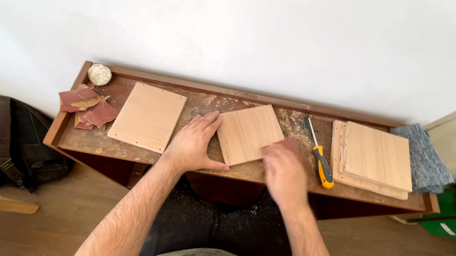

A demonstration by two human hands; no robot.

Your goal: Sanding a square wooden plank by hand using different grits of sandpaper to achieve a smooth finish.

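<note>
Wooden panel [249, 133] — a small, light square board — lies turned at an angle near the middle of the desk [65, 125], close to its front edge. Left hand [193, 142] is spread flat, fingers on the panel's left edge. Right hand [283, 171] is blurred, pressing a reddish sandpaper piece [283, 146] against the panel's right corner. Left of the hands lies a second board [148, 116], with sandpaper scraps [88, 106] at the left end — a yellow-handled screwdriver [320, 156] and stacked boards [374, 158] sit toward the right end.
</note>
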